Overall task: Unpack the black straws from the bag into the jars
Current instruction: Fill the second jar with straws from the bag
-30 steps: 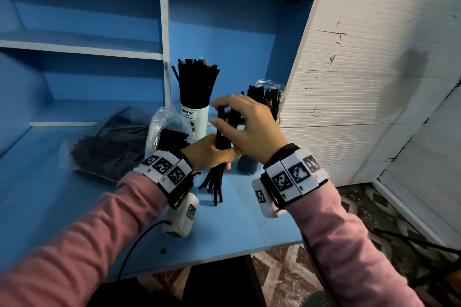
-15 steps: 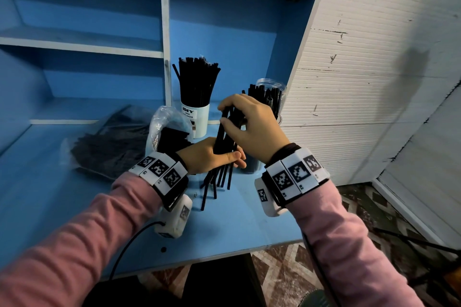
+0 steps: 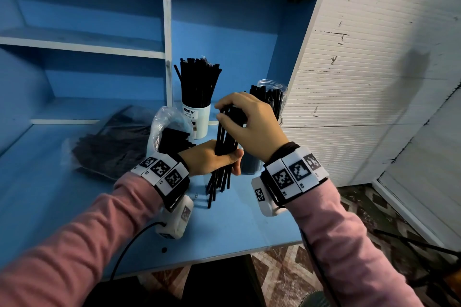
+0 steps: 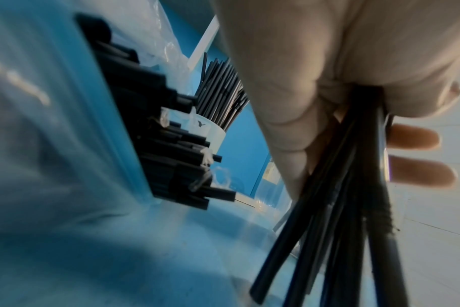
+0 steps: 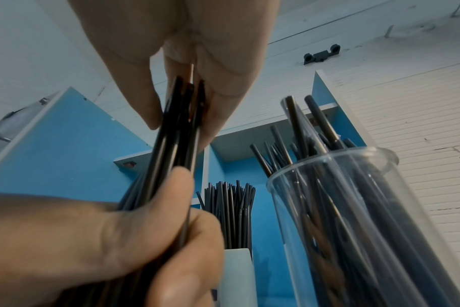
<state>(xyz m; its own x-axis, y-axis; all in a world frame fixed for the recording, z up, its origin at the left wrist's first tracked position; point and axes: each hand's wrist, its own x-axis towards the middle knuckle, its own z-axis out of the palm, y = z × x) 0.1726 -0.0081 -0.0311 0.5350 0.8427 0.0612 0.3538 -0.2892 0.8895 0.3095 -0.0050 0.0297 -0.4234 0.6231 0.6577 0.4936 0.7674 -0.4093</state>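
Observation:
A bundle of black straws (image 3: 224, 149) stands nearly upright, its lower ends on the blue tabletop (image 3: 74, 207). My left hand (image 3: 219, 159) grips the bundle (image 4: 336, 207) round its middle. My right hand (image 3: 225, 113) pinches the top ends (image 5: 180, 116) between thumb and fingers. Just behind the right hand stands a clear jar (image 3: 274, 97) partly filled with straws (image 5: 355, 218). A white cup-shaped jar (image 3: 199, 119) packed with straws stands behind the bundle. The open plastic bag (image 3: 162, 129) lies left of my left hand, with straws sticking out of its mouth (image 4: 165, 149).
A second, flat bag of black straws (image 3: 109, 149) lies further left on the table. Blue shelves (image 3: 82, 45) rise behind, with a white divider post (image 3: 167, 45). A white ribbed panel (image 3: 361, 82) closes the right side. The table's front edge (image 3: 199, 260) is near my forearms.
My right hand's fingers have closed round the bundle's top ends. The straws' lower ends have splayed a little over the table. My left hand has kept its grip.

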